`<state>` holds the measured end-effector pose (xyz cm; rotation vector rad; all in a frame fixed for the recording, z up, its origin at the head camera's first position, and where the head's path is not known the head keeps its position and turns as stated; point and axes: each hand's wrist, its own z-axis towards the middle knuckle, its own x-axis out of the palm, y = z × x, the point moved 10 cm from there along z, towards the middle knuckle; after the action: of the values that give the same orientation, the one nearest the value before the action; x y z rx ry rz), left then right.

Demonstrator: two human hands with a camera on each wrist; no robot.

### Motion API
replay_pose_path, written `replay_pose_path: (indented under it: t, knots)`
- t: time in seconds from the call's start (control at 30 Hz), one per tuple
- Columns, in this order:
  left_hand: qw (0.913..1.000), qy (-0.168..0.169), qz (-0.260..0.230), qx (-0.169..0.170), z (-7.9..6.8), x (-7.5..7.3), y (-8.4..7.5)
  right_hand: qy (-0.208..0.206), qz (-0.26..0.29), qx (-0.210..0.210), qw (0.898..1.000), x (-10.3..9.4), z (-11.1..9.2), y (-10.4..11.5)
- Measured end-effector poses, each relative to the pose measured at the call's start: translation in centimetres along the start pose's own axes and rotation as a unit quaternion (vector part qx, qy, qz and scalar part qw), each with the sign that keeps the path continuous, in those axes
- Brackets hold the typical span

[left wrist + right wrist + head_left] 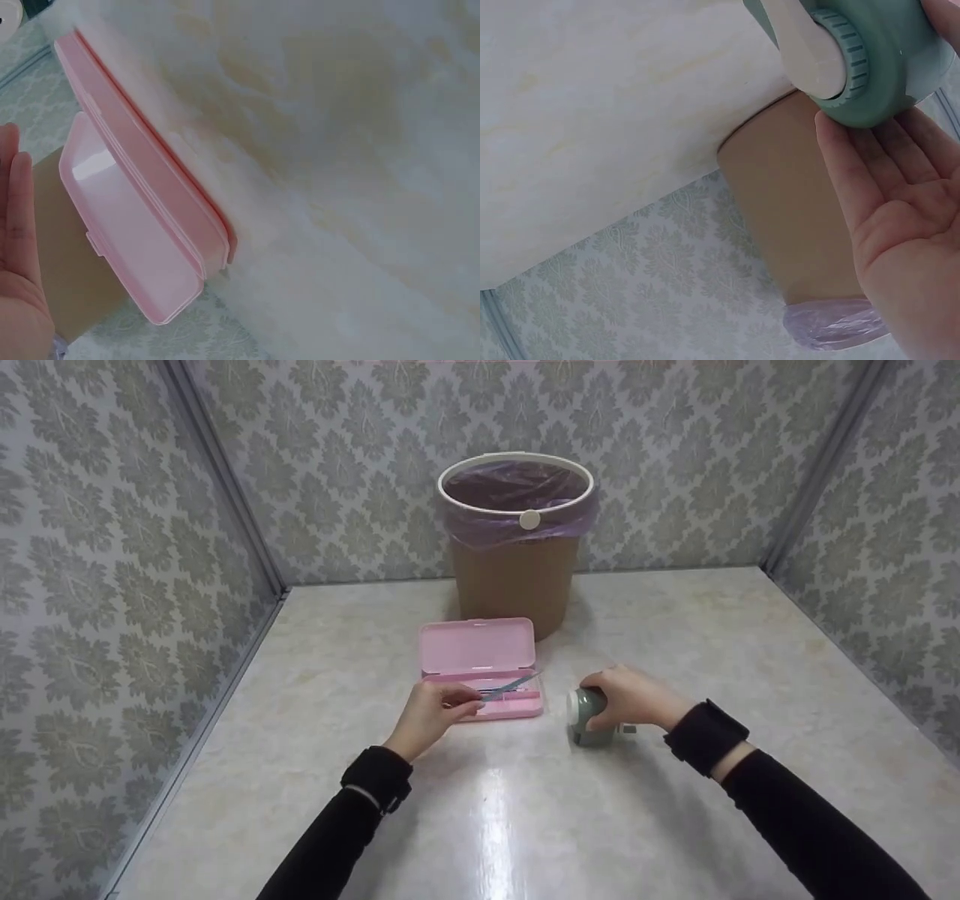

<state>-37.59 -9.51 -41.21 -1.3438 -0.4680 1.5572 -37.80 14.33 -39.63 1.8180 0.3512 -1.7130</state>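
My left hand (429, 714) pinches a slim blue-grey pencil (511, 688) between thumb and fingers, its far end pointing right. Beneath it lies an open pink pencil case (478, 646), lid raised at the back, with thin items in its tray. In the left wrist view, the case (131, 225) is beside the left fingers; the pencil is out of sight there. My right hand (634, 697) grips a green crank pencil sharpener (591, 718) from above, right of the case. The right wrist view shows the sharpener's pale crank (810, 56) and ridged dial.
Behind the case stands a brown bin (514, 577) with a white rim and a purple plastic liner (480, 526). Patterned wall panels (360, 472) enclose the pale marbled table (337, 645) at the back and both sides.
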Motion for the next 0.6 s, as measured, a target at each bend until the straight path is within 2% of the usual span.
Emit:
replay_pose_path:
  t: [0.27,0.47,0.6]
  knots:
    - [0.9944,-0.063,-0.084,-0.018,-0.2,-0.2,-1.0,-0.019,0.056,0.018,0.998,0.4,-0.5,-0.5]
    - [0.9858,-0.075,-0.145,-0.039,-0.3,0.8,-1.6,-0.037,0.075,0.015,0.996,0.5,-0.6,-0.9]
    - [0.9801,-0.07,-0.177,-0.055,-0.5,1.8,-1.8,-0.045,0.106,0.023,0.993,0.4,-0.9,-1.2]
